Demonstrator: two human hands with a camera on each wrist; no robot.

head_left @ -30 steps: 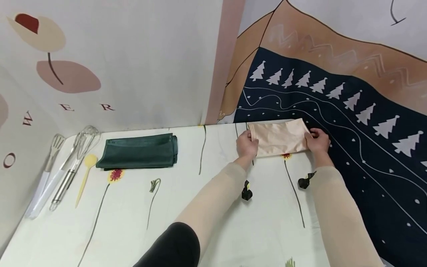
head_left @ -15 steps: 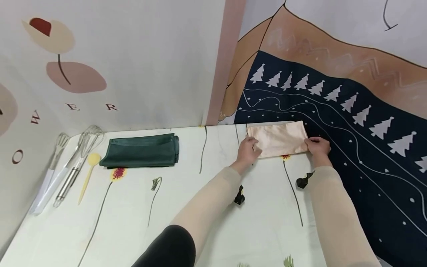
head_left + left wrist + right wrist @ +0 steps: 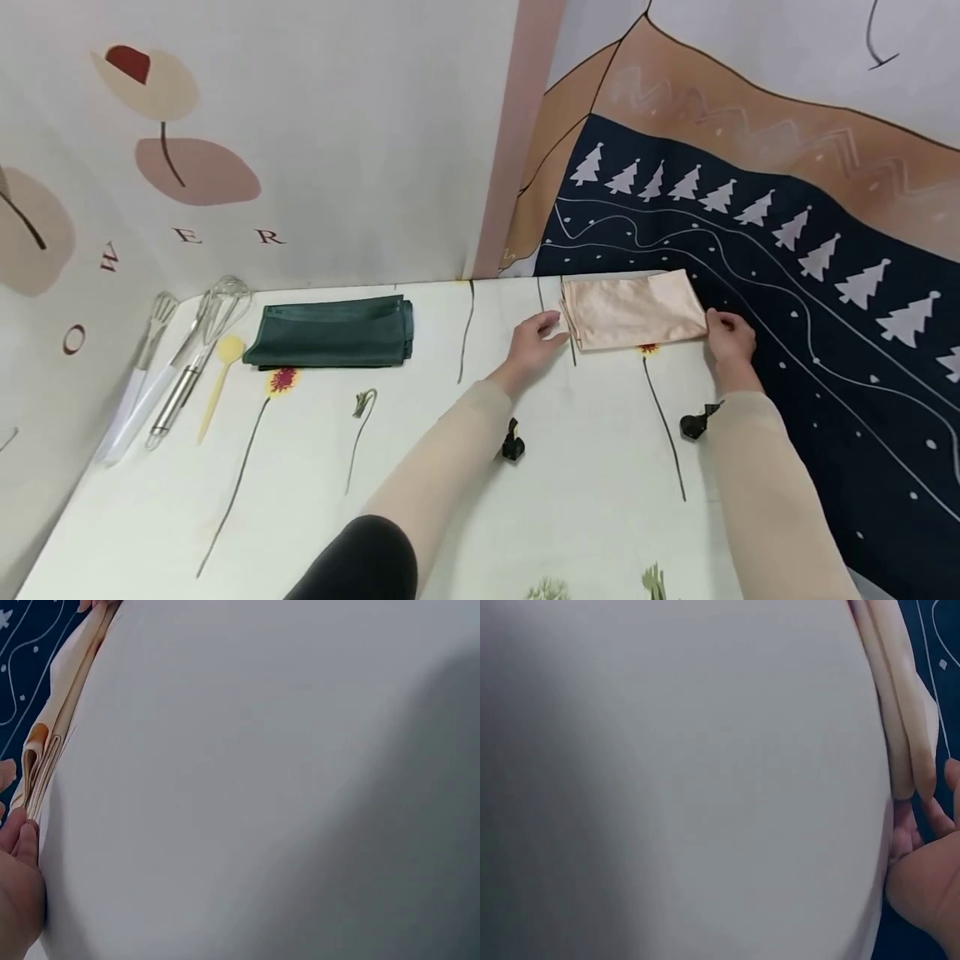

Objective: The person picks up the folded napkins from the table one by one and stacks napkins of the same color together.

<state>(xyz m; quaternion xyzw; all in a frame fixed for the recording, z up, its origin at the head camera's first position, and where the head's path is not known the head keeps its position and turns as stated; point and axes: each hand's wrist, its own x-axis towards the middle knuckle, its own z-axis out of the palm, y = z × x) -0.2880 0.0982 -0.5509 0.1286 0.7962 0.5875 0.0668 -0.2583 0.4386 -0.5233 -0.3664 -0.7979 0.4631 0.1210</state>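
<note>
A folded peach satin cloth (image 3: 630,312) lies near the back edge of the table at the right. My left hand (image 3: 534,348) rests beside its left end, thumb and fingers apart. In the left wrist view, the fingertips (image 3: 28,829) of that hand are right at the stacked folds of the cloth (image 3: 45,742). At the opposite end is my right hand (image 3: 731,340), its fingers by the cloth's right edge. The right wrist view has the fingertips (image 3: 904,817) at the rounded fold of the cloth (image 3: 896,712), with the thumb apart from them.
A folded dark green cloth (image 3: 330,333) lies at the back left. Left of it are a yellow spoon (image 3: 229,350), a wire whisk (image 3: 197,362) and other white-handled utensils (image 3: 135,387). Walls with printed hangings (image 3: 375,150) stand behind and at the right.
My left hand has let go of the peach cloth's left end and moved left, off it. The right hand has slid from gripping the cloth to its right edge. The cloth now lies flat.
</note>
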